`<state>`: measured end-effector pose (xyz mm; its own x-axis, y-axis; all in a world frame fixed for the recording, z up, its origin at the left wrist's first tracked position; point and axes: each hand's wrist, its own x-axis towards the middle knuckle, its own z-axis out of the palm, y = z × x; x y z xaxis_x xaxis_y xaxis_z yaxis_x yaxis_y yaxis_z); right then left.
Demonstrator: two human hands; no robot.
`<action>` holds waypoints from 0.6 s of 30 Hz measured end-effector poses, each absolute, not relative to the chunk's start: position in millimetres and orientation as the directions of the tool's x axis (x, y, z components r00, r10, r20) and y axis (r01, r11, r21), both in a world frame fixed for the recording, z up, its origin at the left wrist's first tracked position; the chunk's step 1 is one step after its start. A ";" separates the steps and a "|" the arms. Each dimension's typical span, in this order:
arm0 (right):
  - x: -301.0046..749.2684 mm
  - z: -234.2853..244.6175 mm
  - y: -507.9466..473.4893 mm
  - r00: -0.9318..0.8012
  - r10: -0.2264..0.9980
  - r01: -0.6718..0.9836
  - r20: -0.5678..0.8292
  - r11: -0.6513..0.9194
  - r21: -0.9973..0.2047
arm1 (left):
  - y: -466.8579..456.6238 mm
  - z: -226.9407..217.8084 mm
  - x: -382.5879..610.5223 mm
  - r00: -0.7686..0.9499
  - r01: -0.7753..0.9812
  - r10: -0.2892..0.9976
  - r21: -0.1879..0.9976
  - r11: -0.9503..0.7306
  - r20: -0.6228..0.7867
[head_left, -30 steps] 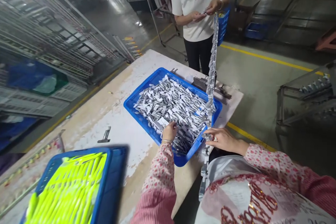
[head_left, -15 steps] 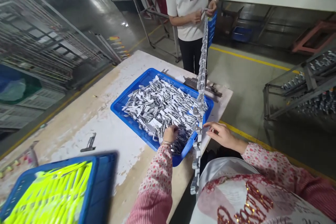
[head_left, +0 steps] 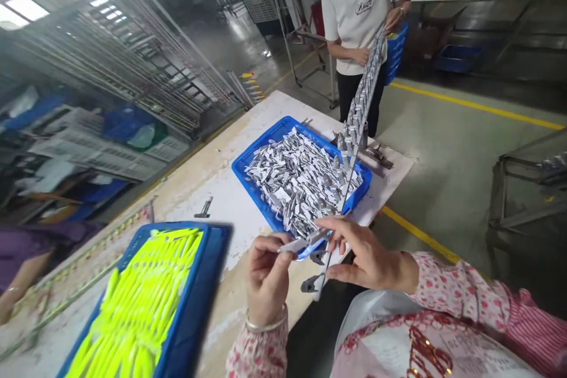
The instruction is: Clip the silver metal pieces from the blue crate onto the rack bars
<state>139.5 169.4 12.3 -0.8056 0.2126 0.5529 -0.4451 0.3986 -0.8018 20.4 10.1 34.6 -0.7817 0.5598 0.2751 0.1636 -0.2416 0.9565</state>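
My left hand [head_left: 268, 274] pinches a small flat piece [head_left: 293, 245], white and silvery, between thumb and fingertips. Its tip points at a clip [head_left: 317, 237] on a long metal strip [head_left: 353, 156] lined with grey clips. Around the lower part of this strip, my right hand [head_left: 365, 257] has its fingers curled, the index fingertip on that clip and the thumb lower down. Part of the grip is hidden. Just beyond both hands, a blue tray [head_left: 252, 189] holds a heap of similar silver-and-white pieces [head_left: 296, 180]. Another clip [head_left: 311, 283] shows at the strip's near end.
Across the table [head_left: 248, 260], a co-worker [head_left: 361, 18] has hands at the strip's far end. Bright yellow pieces [head_left: 142, 301] fill another blue tray [head_left: 215, 271]. A small metal tool [head_left: 204, 208] lies on the tabletop. Another person's arm [head_left: 22, 271] is at left.
My left hand has come out of the heap with a piece and up to the strip. My right hand has closed around the strip, which now leans more. The view has shifted left.
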 end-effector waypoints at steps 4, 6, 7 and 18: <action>138.2 9.3 160.9 -0.801 0.216 -0.457 0.558 0.380 -0.804 | -1.7 43.5 41.0 -0.761 0.197 0.591 0.963 -0.182 0.268; 140.7 6.7 160.2 -0.802 0.240 -0.438 0.547 0.386 -0.812 | -6.8 43.7 39.9 -0.757 0.252 0.609 0.965 -0.066 0.239; 142.2 5.4 159.9 -0.799 0.254 -0.427 0.545 0.398 -0.812 | -8.5 43.8 37.8 -0.747 0.296 0.619 0.955 -0.015 0.241; 141.8 0.6 159.1 -0.918 0.075 -0.381 0.390 0.116 -0.917 | -1.6 35.8 20.4 -0.205 -0.401 0.923 0.888 0.224 -0.325</action>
<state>141.8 159.1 0.6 -0.9176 0.0748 0.3905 -0.3810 0.1156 -0.9173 20.4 -1.6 35.8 -0.2046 0.9233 -0.3249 -0.4006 0.2239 0.8885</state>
